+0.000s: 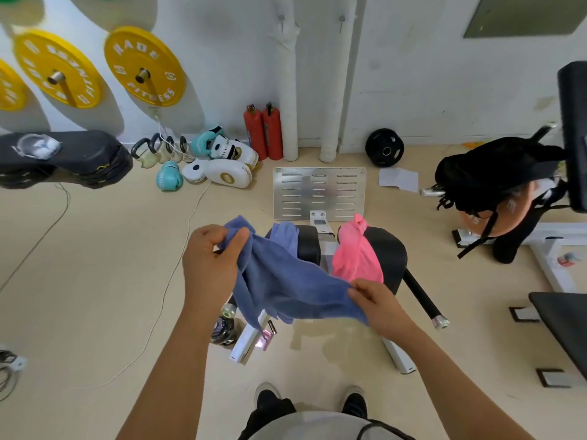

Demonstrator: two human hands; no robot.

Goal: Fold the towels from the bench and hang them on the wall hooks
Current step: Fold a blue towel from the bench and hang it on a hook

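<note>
- Left hand (211, 262) pinched one bunched corner of the blue towel (286, 281) between thumb and curled fingers, held up in the air.
- Right hand (376, 304) gripped the opposite edge, fingers curled over the cloth, lower and closer to the body than the left.
- Towel hung between the two grips; long axis ran from the left grip, up and far, to the right grip, down and near. Middle sagged, with loose folds dropping below the line of the hands.
- Cloth looked soft, rumpled, not yet folded flat. Judgement: step in hand was spreading it out before the first fold.
- Beyond the grips, on the bench (389, 249): a second blue towel (286, 235) just past the left grip, a pink towel (357, 252) just above the right grip. Both lay crumpled.
- Wall hooks (281, 21) were well beyond both hands, straight ahead on the wall; nothing hung there.
</note>
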